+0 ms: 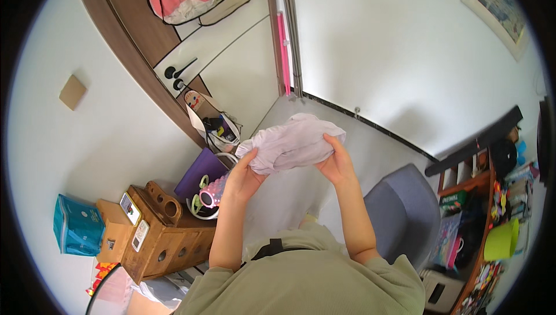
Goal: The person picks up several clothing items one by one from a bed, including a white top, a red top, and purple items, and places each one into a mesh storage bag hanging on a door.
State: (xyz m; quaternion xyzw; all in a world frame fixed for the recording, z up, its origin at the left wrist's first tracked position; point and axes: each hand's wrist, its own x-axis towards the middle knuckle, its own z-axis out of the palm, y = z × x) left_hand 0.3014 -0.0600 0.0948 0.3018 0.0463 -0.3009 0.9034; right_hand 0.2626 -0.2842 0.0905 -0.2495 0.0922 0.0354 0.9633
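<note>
A pale lilac piece of cloth point(292, 146), bunched into a loose, wrinkled bundle, is held up in front of me above the floor. My left hand point(245, 179) grips its left end, thumb on top and fingers underneath. At the right end, my right hand point(337, 163) pinches the fabric the same way. The fingers below the cloth are partly hidden. What kind of cloth item it is cannot be made out from its folds.
A grey chair point(402, 213) stands close on my right, with a crowded shelf point(478, 257) beyond it. On the left are a wooden drawer cabinet point(168, 251), a purple bag point(200, 176) and a bag point(217, 129) by the door. Pink poles point(283, 54) lean in the far corner.
</note>
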